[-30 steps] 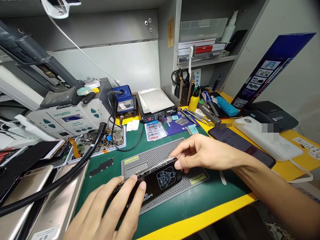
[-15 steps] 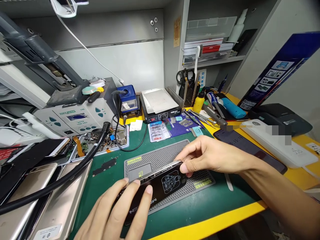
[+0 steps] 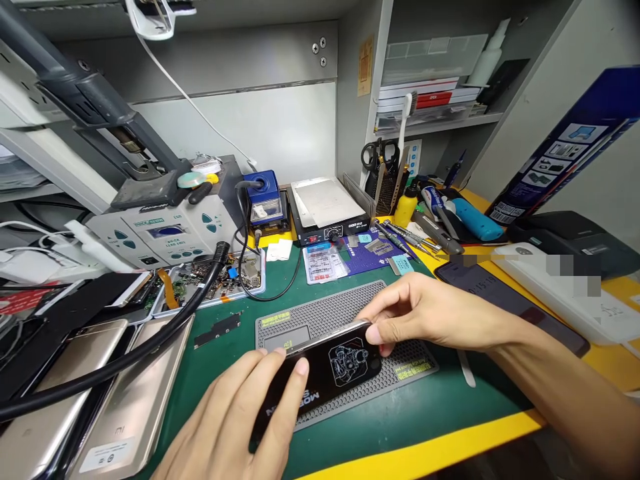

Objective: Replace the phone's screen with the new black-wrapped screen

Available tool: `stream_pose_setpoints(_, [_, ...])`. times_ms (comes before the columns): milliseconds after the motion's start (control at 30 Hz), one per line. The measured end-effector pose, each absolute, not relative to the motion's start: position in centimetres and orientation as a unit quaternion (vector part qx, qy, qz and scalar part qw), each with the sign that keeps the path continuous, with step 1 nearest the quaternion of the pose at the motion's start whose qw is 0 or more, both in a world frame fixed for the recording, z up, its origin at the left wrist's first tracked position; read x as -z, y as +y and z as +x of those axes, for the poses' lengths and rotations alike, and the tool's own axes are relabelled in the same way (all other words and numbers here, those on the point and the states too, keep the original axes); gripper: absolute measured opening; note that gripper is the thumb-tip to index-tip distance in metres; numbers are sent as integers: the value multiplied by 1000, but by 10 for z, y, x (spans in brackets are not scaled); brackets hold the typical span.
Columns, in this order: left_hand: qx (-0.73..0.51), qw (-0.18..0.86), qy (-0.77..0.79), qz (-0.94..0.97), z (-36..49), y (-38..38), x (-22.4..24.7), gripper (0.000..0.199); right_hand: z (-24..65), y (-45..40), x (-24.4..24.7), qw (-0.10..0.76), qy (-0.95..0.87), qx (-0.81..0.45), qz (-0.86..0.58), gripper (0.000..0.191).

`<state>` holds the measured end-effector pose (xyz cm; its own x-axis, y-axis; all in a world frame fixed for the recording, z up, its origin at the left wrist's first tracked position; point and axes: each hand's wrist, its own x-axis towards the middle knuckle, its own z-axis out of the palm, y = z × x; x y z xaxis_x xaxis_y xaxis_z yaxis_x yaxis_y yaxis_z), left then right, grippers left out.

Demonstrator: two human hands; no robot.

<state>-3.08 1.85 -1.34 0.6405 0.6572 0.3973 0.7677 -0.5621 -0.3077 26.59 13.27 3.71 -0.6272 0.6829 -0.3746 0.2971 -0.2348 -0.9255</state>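
Slightly tipped since the earlier frame, the phone [image 3: 320,383] was gripped by left hand [image 3: 240,403], pinched by right hand [image 3: 420,317], over the mat's [image 3: 340,303] near-left corner; handling appeared unfinished.

Right hand [image 3: 417,310] pinches one end of a tilted black phone [image 3: 350,363]; left hand [image 3: 235,407] grips the other. Grey mat [image 3: 335,300] lies beneath. Yellow bottle [image 3: 405,209] stands upright farther back.

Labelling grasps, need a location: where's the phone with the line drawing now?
In the head view, the phone is at lower centre, tilted over the grey mat, between the left hand and the right hand, both touching it.
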Motion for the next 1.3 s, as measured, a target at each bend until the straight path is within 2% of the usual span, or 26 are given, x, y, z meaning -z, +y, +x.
stream_pose_setpoints(200, [102, 238, -370, -892, -35, 24, 11, 64, 263, 134, -36, 150, -584, -681, -415, 33])
stream_pose_setpoints(333, [114, 206, -384, -893, -35, 28, 8, 60, 262, 136, -33, 157, -577, -685, -417, 33])
stream_pose_setpoints(600, [103, 175, -359, -911, -43, 30, 9, 68, 263, 138, -26, 173, -576, -697, -391, 33])
stream_pose_setpoints(1000, [100, 34, -416, -903, -38, 45, -10, 59, 257, 148, -14, 182, -559, -704, -400, 14])
stream_pose_setpoints(1300, [75, 36, -399, -913, -39, 56, -17, 55, 259, 151, -14, 187, -562, -703, -394, 21])
